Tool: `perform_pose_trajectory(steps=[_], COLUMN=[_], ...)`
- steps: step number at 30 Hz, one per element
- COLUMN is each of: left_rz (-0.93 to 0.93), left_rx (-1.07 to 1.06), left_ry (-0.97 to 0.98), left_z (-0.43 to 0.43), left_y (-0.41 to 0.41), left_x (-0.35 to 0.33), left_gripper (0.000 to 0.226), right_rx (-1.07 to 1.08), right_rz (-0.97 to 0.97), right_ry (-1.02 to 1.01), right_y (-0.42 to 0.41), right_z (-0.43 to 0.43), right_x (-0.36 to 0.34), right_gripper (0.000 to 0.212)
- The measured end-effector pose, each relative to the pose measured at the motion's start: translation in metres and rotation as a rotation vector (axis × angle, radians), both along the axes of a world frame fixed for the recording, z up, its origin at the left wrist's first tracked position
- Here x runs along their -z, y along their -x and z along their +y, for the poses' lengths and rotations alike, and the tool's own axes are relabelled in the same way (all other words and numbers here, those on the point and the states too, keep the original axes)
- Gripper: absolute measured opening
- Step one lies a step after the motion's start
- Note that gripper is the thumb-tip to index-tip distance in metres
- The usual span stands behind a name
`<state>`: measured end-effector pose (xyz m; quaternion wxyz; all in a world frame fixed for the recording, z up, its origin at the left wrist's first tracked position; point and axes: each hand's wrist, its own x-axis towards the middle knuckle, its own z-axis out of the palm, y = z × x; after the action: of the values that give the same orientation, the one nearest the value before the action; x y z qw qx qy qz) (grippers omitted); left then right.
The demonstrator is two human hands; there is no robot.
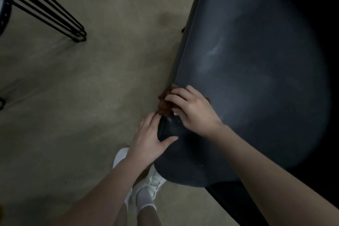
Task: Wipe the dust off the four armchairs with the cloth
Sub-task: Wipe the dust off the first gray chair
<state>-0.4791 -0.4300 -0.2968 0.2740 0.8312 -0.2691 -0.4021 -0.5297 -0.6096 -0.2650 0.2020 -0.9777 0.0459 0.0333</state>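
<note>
floor (88, 86): dull beige, concrete-looking, dim light; takes up left half of view.
armchair (256, 79): dark, smooth curved shell seen from above, fills right side. pale dusty smears across its middle, so prob. not wiped there yet.
cloth (162, 103): rust-brown, bunched up, on the chair's left edge, partly spilling over twd the floor, mostly under the right hand (192, 110).
right hand: on top of cloth, fingers bent down over it, gripping + pressing it to the edge. bunched grip prob. keeps it from slipping off the curve.
left hand (151, 136): just below the cloth, thumb on the upper face, fingers round the outer side, clasping the edge; fingertips nearly meet the cloth. likely bracing the chair so it doesn't shift under the rubbing.
shoes (153, 183): white trainers, close against the chair's near end, i.e. person stands right over the work.
hairpin legs (55, 11): thin black metal rods, top left, well apart from chair; what they carry is cut off.
writing/brands: none readable; no logo seen on chair, cloth or shoes.
progress: one chair in view, other three not seen; can't tell how many done.
</note>
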Motion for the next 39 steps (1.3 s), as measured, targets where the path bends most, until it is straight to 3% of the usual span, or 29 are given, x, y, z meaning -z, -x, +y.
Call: perform_pose_trajectory(steps=[3, 7, 9, 13, 17, 24, 30, 36, 39], left_rz=[0.009, 0.020, 0.016, 0.013, 0.013, 0.025, 0.038, 0.034, 0.044], left_rx=[0.038, 0.061, 0.078, 0.115, 0.121, 0.128, 0.087, 0.066, 0.002], left_ry=[0.014, 0.023, 0.031, 0.035, 0.052, 0.039, 0.068, 0.070, 0.080], left_z=[0.008, 0.012, 0.013, 0.016, 0.017, 0.015, 0.015, 0.015, 0.018], left_y=[0.002, 0.000, -0.002, -0.005, -0.005, -0.004, 0.001, 0.003, 0.007], left_x=[0.001, 0.002, 0.002, 0.004, 0.009, 0.010, 0.017, 0.017, 0.016], left_gripper=[0.093, 0.098, 0.098, 0.098, 0.099, 0.098, 0.098, 0.097, 0.093], right_rx=[0.121, 0.758, 0.930, 0.974, 0.893, 1.359, 1.356, 1.581, 1.524], right_rz=[-0.052, -0.168, -0.212, -0.260, -0.270, -0.321, -0.384, -0.423, -0.438], right_ry=[0.032, 0.042, 0.007, -0.044, -0.046, 0.046, -0.091, -0.037, -0.097], right_y=[0.014, 0.045, 0.063, 0.056, 0.036, 0.095, 0.071, 0.108, 0.084], right_z=[-0.024, -0.052, -0.029, 0.042, 0.050, 0.096, 0.109, 0.130, 0.153], right_x=[-0.009, -0.009, -0.004, 0.004, 0.009, 0.008, 0.014, 0.018, 0.023], right_gripper=[0.034, 0.032, 0.032, 0.030, 0.033, 0.033, 0.033, 0.033, 0.033])
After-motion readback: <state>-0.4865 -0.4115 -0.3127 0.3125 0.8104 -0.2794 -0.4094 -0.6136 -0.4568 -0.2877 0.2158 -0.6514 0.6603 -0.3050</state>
